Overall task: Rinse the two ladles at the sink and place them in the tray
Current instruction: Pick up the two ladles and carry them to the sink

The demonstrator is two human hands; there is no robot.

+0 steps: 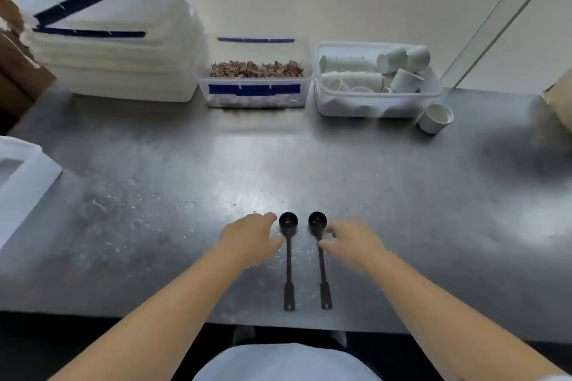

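Side by side, two black ladles (288, 257) (322, 257) lie round-bowled, thin-handled

Two ladles (288, 260) (321, 260) lie side by side on the counter (154, 195) before me, bowls away, handles toward the near edge. My left hand (250, 238) is just left of them, my right hand (356, 244) just right. Behind: stacked containers (108, 49) left, a filled container (255, 77) centre, a tub of cups (374, 80) right, with one cup (435, 117) beside the tub.
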